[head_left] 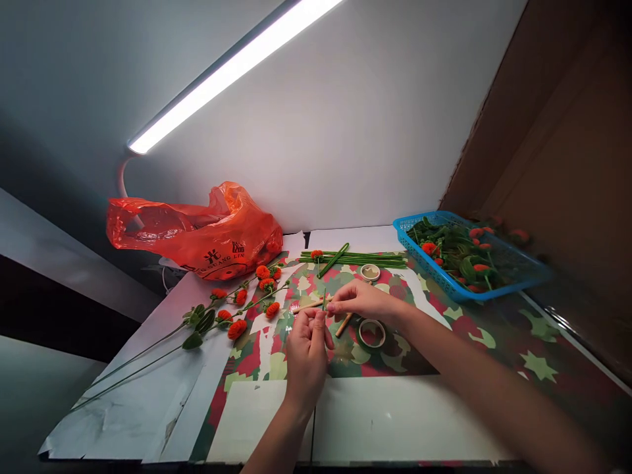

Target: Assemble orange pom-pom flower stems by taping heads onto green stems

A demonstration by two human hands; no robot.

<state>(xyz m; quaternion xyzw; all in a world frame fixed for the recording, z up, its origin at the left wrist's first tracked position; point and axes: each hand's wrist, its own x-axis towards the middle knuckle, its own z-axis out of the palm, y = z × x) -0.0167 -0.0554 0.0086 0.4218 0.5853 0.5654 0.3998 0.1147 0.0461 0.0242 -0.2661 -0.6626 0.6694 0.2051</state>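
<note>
At the middle of the table, my left hand (309, 339) is closed, its thumb and fingers pinching a thin green stem (324, 299) that stands upright. My right hand (363, 299) reaches in from the right, fingertips pinched together right beside the stem; what they grip is too small to make out. Wooden sticks (344, 325) lie under and beside the hands. A roll of green tape (371, 334) sits below my right hand, and a second roll (370, 272) is behind it. Farther back lies a bundle of green stems (365, 259) with an orange flower (316, 255).
Long-stemmed orange flowers (237, 328) lie on the left. Behind them is an orange plastic bag (197, 230). A blue basket (457, 289) of leaves and flowers stands at the back right. A lit lamp (232, 69) hangs above; cardboard (553, 151) rises on the right.
</note>
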